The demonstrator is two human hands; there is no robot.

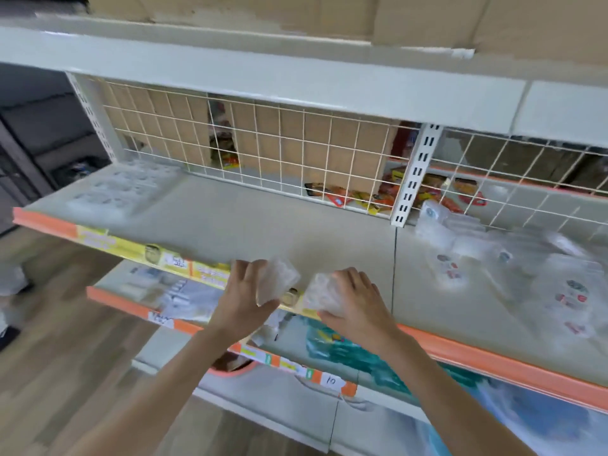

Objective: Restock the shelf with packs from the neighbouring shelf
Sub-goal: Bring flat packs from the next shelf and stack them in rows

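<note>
1. The shelf (pixel 230 212) is wide and grey, with an orange front edge. Most of its middle is bare and gives open room. A wire grid (pixel 279 143) closes the back.
2. The neighbouring shelf (pixel 460 317) on the right carries a pile of clear packs (pixel 513 258), blurred.
3. Flat clear packs (pixel 121 189) lie at the far left of the shelf.
4. The left hand (pixel 245 297) holds a clear pack (pixel 276 279) over the front edge. Its long axis points up and away, a little to the right. The fingers curl around it.
5. The right hand (pixel 352 301) holds a second pack (pixel 320 296), just beside the first. Its fingers lie on top and the thumb pinches from below. Its axis I cannot tell.
</note>
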